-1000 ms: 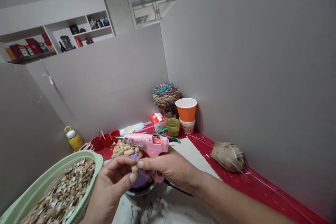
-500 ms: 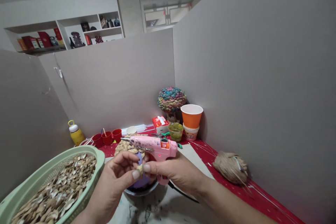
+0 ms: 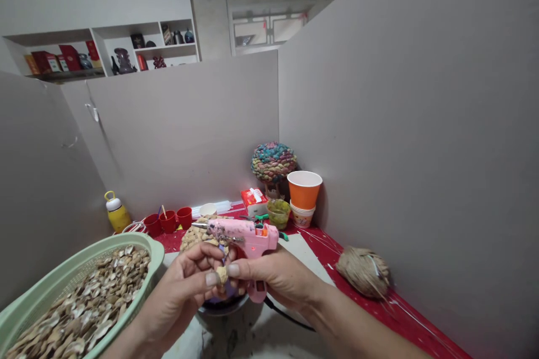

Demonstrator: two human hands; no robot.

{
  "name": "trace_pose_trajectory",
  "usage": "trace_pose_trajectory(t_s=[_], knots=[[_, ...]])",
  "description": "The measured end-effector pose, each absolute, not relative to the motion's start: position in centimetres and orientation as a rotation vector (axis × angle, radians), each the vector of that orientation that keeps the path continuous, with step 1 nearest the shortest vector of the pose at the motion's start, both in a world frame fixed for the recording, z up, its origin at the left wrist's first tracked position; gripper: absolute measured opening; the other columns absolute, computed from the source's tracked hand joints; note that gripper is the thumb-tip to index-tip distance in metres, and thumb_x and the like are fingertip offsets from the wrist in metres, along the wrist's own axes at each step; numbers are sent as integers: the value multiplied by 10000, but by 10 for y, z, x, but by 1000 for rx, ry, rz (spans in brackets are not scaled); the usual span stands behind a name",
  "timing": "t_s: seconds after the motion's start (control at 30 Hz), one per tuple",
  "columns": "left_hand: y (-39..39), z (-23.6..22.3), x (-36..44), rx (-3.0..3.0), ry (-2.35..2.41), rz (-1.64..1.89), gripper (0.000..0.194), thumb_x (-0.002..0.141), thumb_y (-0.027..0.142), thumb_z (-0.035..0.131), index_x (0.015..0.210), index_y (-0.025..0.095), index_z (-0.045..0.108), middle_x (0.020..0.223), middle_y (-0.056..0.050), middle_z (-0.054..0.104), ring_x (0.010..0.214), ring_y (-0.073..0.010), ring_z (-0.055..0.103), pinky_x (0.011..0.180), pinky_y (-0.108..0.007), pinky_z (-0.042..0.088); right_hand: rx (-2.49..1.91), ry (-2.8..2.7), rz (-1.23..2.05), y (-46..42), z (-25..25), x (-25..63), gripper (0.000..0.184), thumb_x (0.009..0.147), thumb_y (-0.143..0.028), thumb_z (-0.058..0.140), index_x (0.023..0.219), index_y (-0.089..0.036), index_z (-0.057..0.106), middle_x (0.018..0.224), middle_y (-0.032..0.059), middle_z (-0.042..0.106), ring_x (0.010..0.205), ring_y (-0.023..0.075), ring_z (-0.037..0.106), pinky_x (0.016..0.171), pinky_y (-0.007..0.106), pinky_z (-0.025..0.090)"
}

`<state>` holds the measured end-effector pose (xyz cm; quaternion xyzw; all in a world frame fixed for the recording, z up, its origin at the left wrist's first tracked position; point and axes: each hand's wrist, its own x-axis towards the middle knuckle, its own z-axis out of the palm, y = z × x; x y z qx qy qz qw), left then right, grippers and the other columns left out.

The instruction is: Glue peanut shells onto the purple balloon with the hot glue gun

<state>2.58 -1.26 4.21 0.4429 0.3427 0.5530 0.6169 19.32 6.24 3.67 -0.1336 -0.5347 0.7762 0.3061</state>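
A pink hot glue gun [image 3: 242, 235] rests in my right hand [image 3: 282, 274], its metal nozzle pointing left. My left hand [image 3: 185, 277] pinches a small tan piece of nut shell [image 3: 222, 275] between thumb and fingers. The right thumb tip meets that shell from the other side. Behind both hands stands a rounded form covered in tan shells [image 3: 196, 241], with a purple surface [image 3: 229, 290] below, partly hidden by fingers and gun. Under it shows the rim of a dark bowl [image 3: 223, 309]. A black cord [image 3: 288, 317] trails from the gun's handle.
At left, a green basket [image 3: 155, 252] holds many shells. Along the back are a yellow bottle [image 3: 118, 216], red cups [image 3: 168, 221], a tissue pack [image 3: 254, 199], a colourful mushroom-shaped craft [image 3: 273, 162] and an orange paper cup [image 3: 304, 190]. A twine ball [image 3: 362, 272] lies right, beside grey partitions [image 3: 400, 151].
The view has shifted slightly, so most things on the table appear a little further left. Both hands keep their holds, and the shell appears slightly turned between the fingers.
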Motion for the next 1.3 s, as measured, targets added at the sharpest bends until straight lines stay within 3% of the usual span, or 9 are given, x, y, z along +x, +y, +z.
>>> trace_pose_trajectory(t_s=[0.53,0.7,0.83,1.0,1.17,1.3], knots=[[-8,43,25,1092,861,1256,218,709,187,794,896,163,685,739,5,633,662,-98,579,653,-212,453,-358,-1411,2002,60,37,191,352,566,-345,880,695,-135,628,599,-27,606,529,85,531,513,195,394],[-7,40,24,1149,955,1313,249,688,211,817,877,175,659,724,19,630,664,-99,558,655,-214,432,-375,-1492,1877,59,37,194,255,648,-287,831,714,-155,623,611,-53,562,541,77,465,541,207,387],[-8,34,25,1209,1063,1425,248,708,229,812,890,192,647,733,25,636,665,-95,537,627,-197,408,-306,-1598,1688,56,43,196,216,715,-301,796,683,-184,618,612,-57,509,594,106,452,644,252,434],[-10,34,31,1205,1139,1538,252,692,228,826,849,198,632,735,30,645,678,-99,553,639,-190,425,-174,-1630,1528,53,51,196,174,751,-323,786,850,-219,688,874,2,618,849,176,547,871,322,445],[-8,35,29,1115,1045,1465,292,685,250,838,886,202,631,711,32,651,637,-92,561,617,-191,441,-304,-1552,1698,54,46,194,232,697,-312,813,654,-199,615,636,-47,511,609,118,452,651,272,434],[-9,35,29,1207,1117,1490,215,706,261,829,848,191,683,794,-4,706,737,-121,636,696,-206,495,-486,-1555,1641,55,40,194,211,713,-346,764,701,-187,625,631,-39,520,584,110,436,548,245,360]])
